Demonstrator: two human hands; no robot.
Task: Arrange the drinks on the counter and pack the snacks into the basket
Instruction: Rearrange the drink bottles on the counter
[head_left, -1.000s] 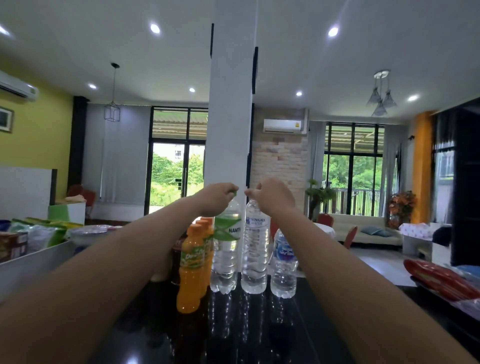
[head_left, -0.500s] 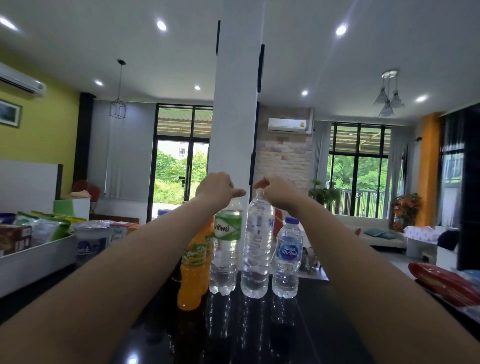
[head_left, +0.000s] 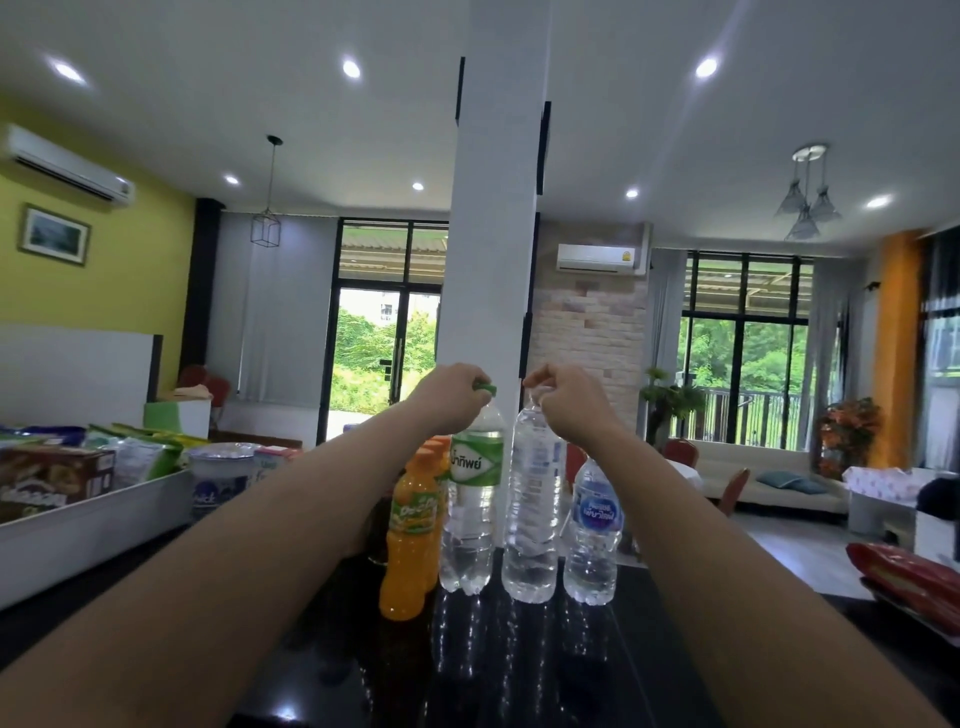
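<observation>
Several drinks stand in a group on the black counter (head_left: 519, 670). My left hand (head_left: 453, 391) pinches the green cap of a green-labelled water bottle (head_left: 474, 499). To its right, my right hand (head_left: 563, 396) pinches the top of a tall clear water bottle (head_left: 532, 509). A small blue-labelled water bottle (head_left: 593, 525) stands at the right end. Orange juice bottles (head_left: 410, 540) stand at the left end, one behind another. Both held bottles are upright with their bases on the counter.
A white basket (head_left: 78, 535) at the left holds snack packs and a brown box (head_left: 49, 480). A white tub (head_left: 221, 478) stands behind it. A red snack pack (head_left: 914, 577) lies at the counter's right edge. A white pillar (head_left: 493, 208) rises behind the bottles.
The view has tilted and shifted slightly. Both hands keep their hold on the two tall bottles' tops, and the green-labelled bottle has turned so another face of its label shows.
</observation>
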